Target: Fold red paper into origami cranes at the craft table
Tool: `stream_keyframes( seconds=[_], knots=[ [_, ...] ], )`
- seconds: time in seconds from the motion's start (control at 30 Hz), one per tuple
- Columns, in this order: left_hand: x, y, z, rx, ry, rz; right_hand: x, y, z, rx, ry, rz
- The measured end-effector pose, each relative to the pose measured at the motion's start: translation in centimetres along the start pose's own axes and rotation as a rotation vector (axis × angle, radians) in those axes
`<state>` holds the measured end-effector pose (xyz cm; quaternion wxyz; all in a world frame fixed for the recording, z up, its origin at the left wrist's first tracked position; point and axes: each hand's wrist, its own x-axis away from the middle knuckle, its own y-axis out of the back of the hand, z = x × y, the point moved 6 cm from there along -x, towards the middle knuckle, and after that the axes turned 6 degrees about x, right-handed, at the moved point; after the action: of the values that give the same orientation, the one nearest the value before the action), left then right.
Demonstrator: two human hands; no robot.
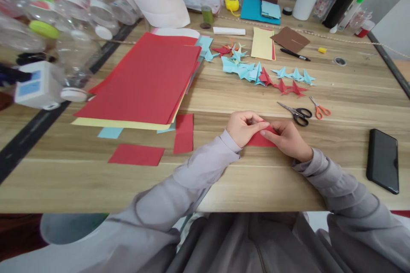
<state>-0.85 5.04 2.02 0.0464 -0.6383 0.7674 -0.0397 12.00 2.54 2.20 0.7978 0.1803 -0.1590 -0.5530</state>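
My left hand point(244, 127) and my right hand point(288, 137) meet over a small red piece of paper point(260, 140) lying on the wooden table point(224, 179). Both hands have their fingers curled and pinched on the paper's top edge. Most of the red piece is hidden under my fingers. Beyond my hands lie several folded paper figures, light blue point(243, 69) and red point(290, 88).
A stack of large red sheets point(147, 81) lies at left, with cut red pieces point(137, 154) point(184, 133) beside it. Black scissors point(296, 114) and orange scissors point(318, 108) lie just beyond my hands. A black phone point(382, 160) is at right. Plastic bottles point(48, 21) crowd the far left.
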Motion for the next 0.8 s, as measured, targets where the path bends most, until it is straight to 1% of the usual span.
stream_keyframes(
  seconds=[0.23, 0.4, 0.57, 0.67, 0.73, 0.8],
  knots=[
    [0.1, -0.4, 0.0, 0.042, 0.039, 0.030, 0.1, 0.0, 0.2, -0.122, 0.033, 0.031],
    [-0.1, -0.2, 0.3, 0.044, 0.066, 0.018, 0.2, -0.2, 0.1, -0.245, -0.024, 0.052],
    [-0.3, 0.1, 0.8, 0.108, 0.094, -0.011, 0.2, 0.2, -0.4, -0.331, -0.084, -0.041],
    [-0.3, 0.3, 1.1, 0.160, 0.121, -0.030, 0.2, 0.2, -0.8, -0.374, -0.103, -0.066],
    [-0.3, 0.3, 1.4, 0.194, 0.159, -0.025, 0.1, 0.4, -1.1, -0.413, -0.113, -0.106],
    [-0.1, 0.1, 1.6, 0.220, 0.207, 0.011, -0.1, 0.8, -1.5, -0.463, -0.133, -0.163]
  ],
)
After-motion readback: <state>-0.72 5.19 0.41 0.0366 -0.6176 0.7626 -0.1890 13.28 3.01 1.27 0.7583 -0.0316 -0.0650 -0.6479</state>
